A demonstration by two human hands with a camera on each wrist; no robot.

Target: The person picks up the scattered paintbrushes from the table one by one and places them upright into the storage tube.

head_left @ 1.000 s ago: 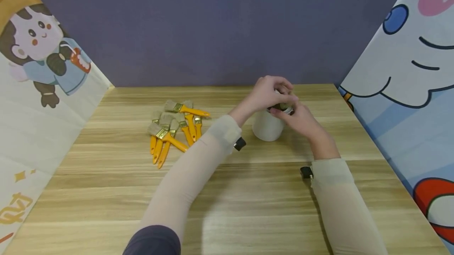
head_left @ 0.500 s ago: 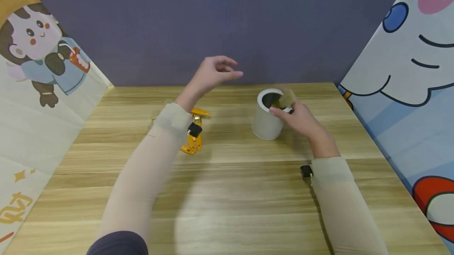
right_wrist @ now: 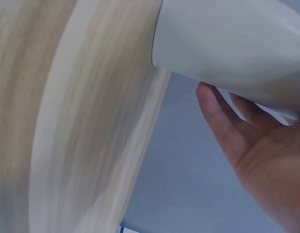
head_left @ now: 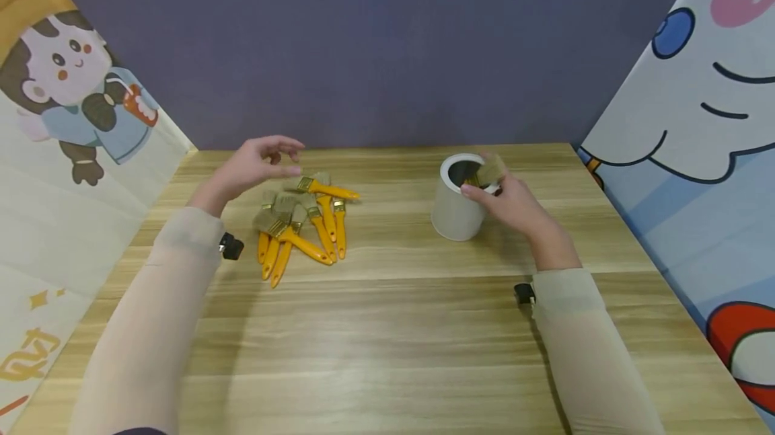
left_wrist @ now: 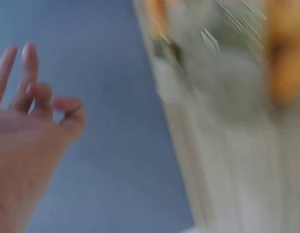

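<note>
At the right, a white can stands upright on the table, its dark inside showing. One paintbrush leans in it, bristles up at the rim beside the right hand. The right hand steadies the can, thumb at the near rim and fingers along its far side; in the right wrist view those fingers lie against the can's wall. My left hand holds nothing, thumb and fingers apart, just behind and left of a pile of paintbrushes with orange handles. The left wrist view is blurred.
The wood-grain table backs onto a plain dark wall. Cartoon-printed panels rise along the left and right sides. Several brushes in the pile overlap, bristles mostly pointing away.
My left hand has let go at the can's mouth and swung left, over to the brush pile. The right hand stays at the can, where the brush bristles now show.
</note>
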